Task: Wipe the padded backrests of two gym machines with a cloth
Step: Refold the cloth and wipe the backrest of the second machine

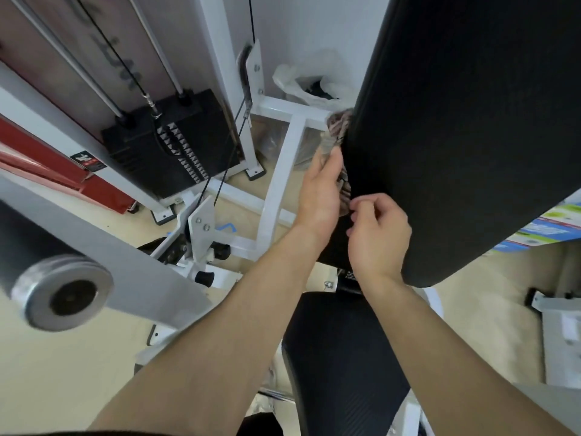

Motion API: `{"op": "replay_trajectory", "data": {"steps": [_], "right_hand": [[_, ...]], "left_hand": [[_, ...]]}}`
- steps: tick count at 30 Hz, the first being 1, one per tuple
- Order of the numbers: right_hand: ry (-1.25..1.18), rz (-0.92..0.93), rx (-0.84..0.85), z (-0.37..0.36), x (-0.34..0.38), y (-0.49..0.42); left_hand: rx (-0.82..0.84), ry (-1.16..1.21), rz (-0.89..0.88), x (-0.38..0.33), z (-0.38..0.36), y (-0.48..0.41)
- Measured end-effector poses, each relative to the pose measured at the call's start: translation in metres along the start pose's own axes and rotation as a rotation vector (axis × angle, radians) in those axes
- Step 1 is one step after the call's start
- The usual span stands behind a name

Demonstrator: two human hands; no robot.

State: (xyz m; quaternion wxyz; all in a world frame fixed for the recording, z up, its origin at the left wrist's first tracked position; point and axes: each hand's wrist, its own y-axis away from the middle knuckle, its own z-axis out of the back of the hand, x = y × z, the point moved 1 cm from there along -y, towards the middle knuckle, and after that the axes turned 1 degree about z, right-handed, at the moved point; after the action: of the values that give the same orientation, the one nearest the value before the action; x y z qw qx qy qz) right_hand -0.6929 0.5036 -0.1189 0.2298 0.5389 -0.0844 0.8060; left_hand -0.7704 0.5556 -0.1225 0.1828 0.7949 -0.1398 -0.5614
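A large black padded backrest [465, 121] fills the upper right of the head view. A patterned grey-brown cloth [338, 127] lies bunched along the backrest's left edge. My left hand [320, 190] presses flat against the cloth at that edge, fingers pointing up. My right hand [379, 234] sits just below and right of it, fingers curled and pinching the cloth's lower end against the pad. Much of the cloth is hidden behind my left hand. The black seat pad [339, 357] lies below, between my forearms.
A white machine frame [279, 171] and a black weight stack [176, 143] with cables stand to the left. A grey bar with a round end cap [66, 297] juts in at lower left. A plastic bag [311, 83] sits behind the backrest. Beige floor lies below.
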Motion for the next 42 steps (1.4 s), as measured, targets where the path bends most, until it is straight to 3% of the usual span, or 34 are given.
{"op": "replay_trajectory", "data": {"steps": [4, 8, 11, 15, 17, 23, 26, 29, 32, 39, 42], "right_hand": [[0.194, 0.418, -0.109, 0.011, 0.036, -0.016], [0.579, 0.915, -0.184, 0.027, 0.082, -0.044], [0.746, 1.104, -0.211, 0.042, 0.110, -0.066], [0.802, 1.175, -0.261, 0.060, 0.133, -0.081], [0.851, 1.202, -0.291, 0.069, 0.142, -0.087], [0.960, 1.266, -0.312, 0.088, 0.193, -0.099], [0.995, 1.268, -0.280, 0.097, 0.223, -0.106], [0.993, 1.234, -0.280, 0.103, 0.241, -0.112], [1.008, 1.236, -0.267, 0.106, 0.244, -0.113], [1.037, 1.194, -0.288, 0.134, 0.302, -0.125], [1.057, 1.195, -0.258, 0.141, 0.318, -0.129]], "left_hand": [[-0.019, -0.015, -0.023, 0.005, 0.000, 0.006], [-0.104, 0.048, 0.074, 0.010, -0.004, 0.012], [-0.071, 0.139, 0.072, -0.032, -0.026, 0.011], [0.059, 0.153, -0.167, -0.115, -0.057, 0.011], [0.068, 0.161, -0.203, -0.126, -0.066, 0.012], [-0.081, 0.194, 0.018, -0.090, -0.054, 0.008], [-0.046, 0.193, 0.021, -0.123, -0.073, 0.002], [0.084, 0.137, -0.152, -0.211, -0.103, 0.018], [0.180, 0.080, -0.338, -0.254, -0.116, 0.026], [0.056, 0.018, 0.003, -0.199, -0.094, 0.028], [0.089, 0.091, -0.010, -0.231, -0.111, 0.019]]}}
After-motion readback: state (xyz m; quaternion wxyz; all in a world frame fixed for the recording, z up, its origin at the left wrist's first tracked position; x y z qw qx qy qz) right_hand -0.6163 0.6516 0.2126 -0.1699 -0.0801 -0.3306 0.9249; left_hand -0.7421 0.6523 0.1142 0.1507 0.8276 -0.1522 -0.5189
